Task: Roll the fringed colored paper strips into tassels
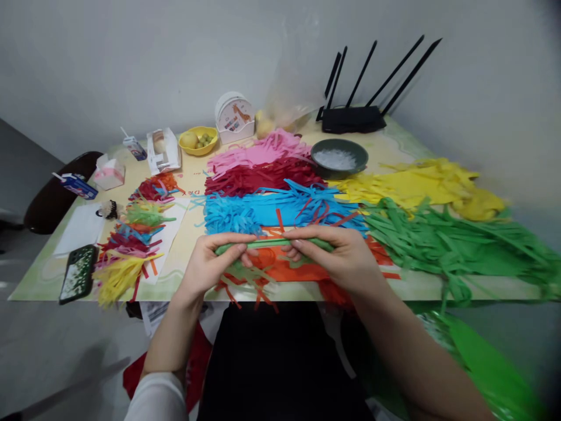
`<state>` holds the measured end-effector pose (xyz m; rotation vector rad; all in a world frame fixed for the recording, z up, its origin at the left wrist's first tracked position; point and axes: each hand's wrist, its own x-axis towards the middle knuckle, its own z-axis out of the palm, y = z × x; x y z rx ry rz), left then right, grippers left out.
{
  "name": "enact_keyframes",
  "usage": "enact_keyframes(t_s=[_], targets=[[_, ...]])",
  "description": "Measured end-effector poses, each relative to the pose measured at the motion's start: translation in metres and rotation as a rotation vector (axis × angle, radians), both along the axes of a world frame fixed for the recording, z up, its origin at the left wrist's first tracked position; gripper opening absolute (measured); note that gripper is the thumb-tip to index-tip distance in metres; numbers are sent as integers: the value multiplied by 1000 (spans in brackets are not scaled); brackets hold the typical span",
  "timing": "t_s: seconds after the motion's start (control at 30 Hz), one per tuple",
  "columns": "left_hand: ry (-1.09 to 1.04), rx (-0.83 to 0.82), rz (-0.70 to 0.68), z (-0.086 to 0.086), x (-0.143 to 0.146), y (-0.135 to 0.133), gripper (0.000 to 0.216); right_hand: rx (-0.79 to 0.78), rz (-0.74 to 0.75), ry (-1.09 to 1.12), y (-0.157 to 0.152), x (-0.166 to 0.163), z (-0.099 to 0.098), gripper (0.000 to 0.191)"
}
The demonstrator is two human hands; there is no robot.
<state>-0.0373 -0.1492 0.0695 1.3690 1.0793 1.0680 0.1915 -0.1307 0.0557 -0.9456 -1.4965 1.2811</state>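
Observation:
A long green fringed paper strip (267,244) is held flat between both hands above the table's near edge. My left hand (210,263) pinches its left end with fingers closed. My right hand (342,254) grips the right end, fingers curled over it. Beneath lies a pile of orange paper strips (302,272). Just beyond is a blue fringed pile (272,210).
Piles of cut paper cover the table (184,234): dark red (258,175), pink (258,152), yellow (421,184), green (442,240), mixed bundles (131,245) at left. A phone (78,273), a dark bowl (339,158), a yellow fruit bowl (198,140) and a router (353,118) stand around.

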Motion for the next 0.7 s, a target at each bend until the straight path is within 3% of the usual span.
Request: enact_keyframes(t_s=[0.4,0.5,0.7], targets=[[-142,34,-47,-22,-7,9,12,32,112,92,13,3,-6,17],[-1,62,-110,-12,-10,8,13,114,73,6,13,4,-4,20],[391,279,-232,22,-8,14,16,481,117,-254,12,1,9,26]])
